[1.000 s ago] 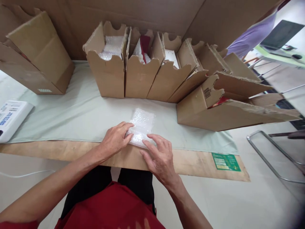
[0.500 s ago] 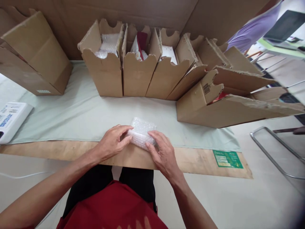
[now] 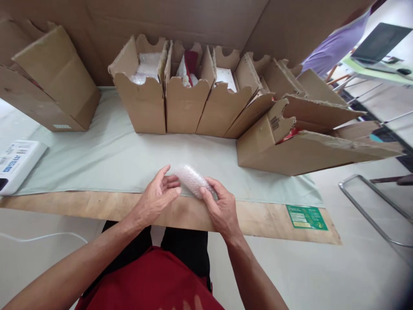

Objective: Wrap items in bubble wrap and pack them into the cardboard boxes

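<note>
A roll of clear bubble wrap (image 3: 191, 178) is held just above the front part of the cloth-covered table; whatever is inside it, if anything, cannot be made out. My right hand (image 3: 220, 204) grips its right end, thumb on the near side and fingers behind. My left hand (image 3: 161, 191) is at the left end with fingers spread and palm turned toward the roll, apart from it or barely touching. The pale green cloth (image 3: 122, 163) lies beneath.
Several open cardboard bins (image 3: 185, 107) line the back, some holding bubble wrap and cards. Another cardboard box (image 3: 64, 82) stands left, above a white device (image 3: 22, 165). A lying box (image 3: 309, 150) is at right. A green label (image 3: 306, 217) marks the wooden edge. A purple sleeve shows behind.
The bubble wrap has gone from a flatter bundle with a loose flap to a tighter, tilted roll. My left hand has let go and opened; the right keeps hold.
</note>
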Action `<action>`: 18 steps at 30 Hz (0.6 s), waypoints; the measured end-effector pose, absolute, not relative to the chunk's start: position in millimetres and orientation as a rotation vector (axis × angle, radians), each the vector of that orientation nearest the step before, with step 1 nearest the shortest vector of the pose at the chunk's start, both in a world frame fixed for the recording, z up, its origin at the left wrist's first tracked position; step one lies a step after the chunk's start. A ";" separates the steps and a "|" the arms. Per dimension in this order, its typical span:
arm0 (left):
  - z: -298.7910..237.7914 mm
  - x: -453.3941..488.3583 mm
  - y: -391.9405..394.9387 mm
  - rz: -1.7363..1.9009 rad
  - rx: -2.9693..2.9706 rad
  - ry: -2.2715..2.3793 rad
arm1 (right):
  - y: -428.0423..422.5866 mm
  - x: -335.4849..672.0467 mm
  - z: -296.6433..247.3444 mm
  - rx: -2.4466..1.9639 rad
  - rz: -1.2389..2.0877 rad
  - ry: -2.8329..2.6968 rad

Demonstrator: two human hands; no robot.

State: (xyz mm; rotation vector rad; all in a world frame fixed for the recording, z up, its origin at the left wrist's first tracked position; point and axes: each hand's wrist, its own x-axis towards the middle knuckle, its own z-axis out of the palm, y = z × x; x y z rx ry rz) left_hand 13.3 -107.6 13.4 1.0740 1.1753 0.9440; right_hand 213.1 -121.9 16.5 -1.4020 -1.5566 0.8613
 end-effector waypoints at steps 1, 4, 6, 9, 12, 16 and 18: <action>14.6 16.4 -109.0 0.950 1.028 1.140 | -126.2 211.4 17.6 -1.370 0.991 -1.499; 22.2 23.9 -111.3 0.985 1.011 1.123 | -136.9 213.8 20.7 -1.284 1.193 -1.464; 30.0 26.0 -114.5 0.989 1.095 1.148 | -139.2 223.3 26.0 -1.268 1.175 -1.522; 41.4 28.3 -124.0 0.906 1.364 1.174 | -136.5 241.8 42.4 -1.231 1.179 -1.615; 44.5 35.7 -134.3 0.820 1.717 1.133 | -133.5 252.1 62.8 -1.188 1.245 -1.760; 35.7 51.4 -138.7 0.864 1.935 1.046 | -137.5 251.7 78.1 -1.189 1.140 -1.953; 32.7 56.0 -134.9 0.884 1.933 0.982 | -142.6 254.3 81.4 -1.187 0.979 -1.991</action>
